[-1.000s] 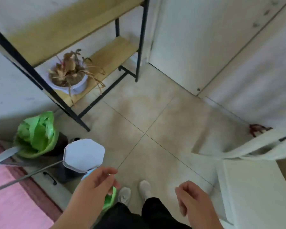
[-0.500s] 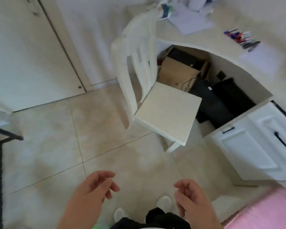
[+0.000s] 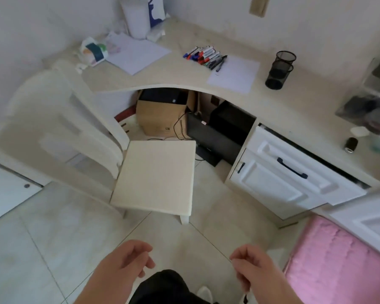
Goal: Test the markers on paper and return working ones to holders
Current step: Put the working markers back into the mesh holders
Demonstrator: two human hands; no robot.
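Two bare hands of ours hang low in the view over the tiled floor (image 3: 59,233), but the biggest thing we see is the pale curved worktop (image 3: 294,110) running along the wall. A white chair (image 3: 154,176) stands in front of it, its seat turned toward us. On the worktop, a sheet of paper (image 3: 235,75) lies just left of two black mesh holders (image 3: 280,70), which stand touching one another. A cluster of markers (image 3: 205,57) lies at the paper's upper left corner, one dark marker reaching onto the sheet. A second, larger paper (image 3: 136,53) lies further left. Our left hand (image 3: 127,262) and right hand (image 3: 253,266) are both well apart from the markers, fingers loosely curled, holding nothing.
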